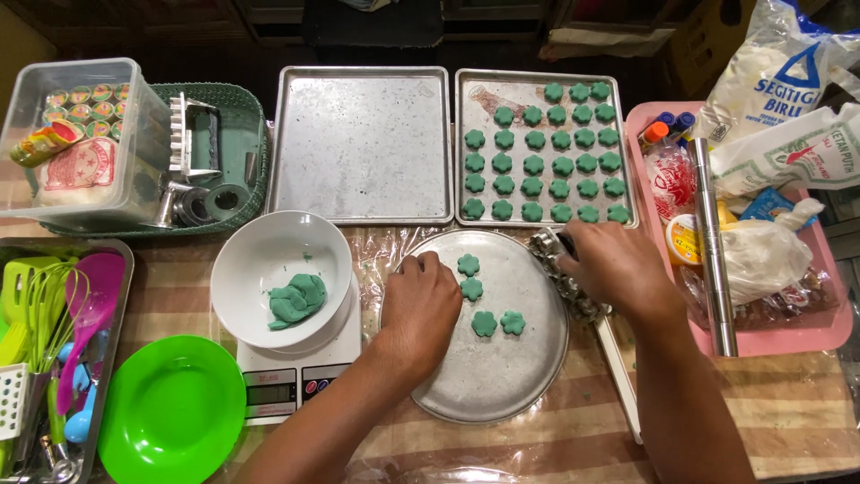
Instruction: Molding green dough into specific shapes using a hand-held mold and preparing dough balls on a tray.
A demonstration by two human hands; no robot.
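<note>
My left hand [417,305] rests with curled fingers on the left rim of a round metal plate [502,376]. Several green flower-shaped dough pieces [485,323] lie on the plate, just right of that hand. My right hand [618,269] is closed on a metal roller cutter [566,285] at the plate's right edge. Behind the plate, a baking tray [475,90] holds several rows of the same green dough flowers [546,157].
An empty baking tray [361,143] sits left of the filled one. A white bowl [260,269] with green dough [296,298] stands on a kitchen scale [287,381]. A green plate [170,412], utensil tray [116,260], green basket [251,134], plastic box [81,143] and pink tray [829,323] ring the area.
</note>
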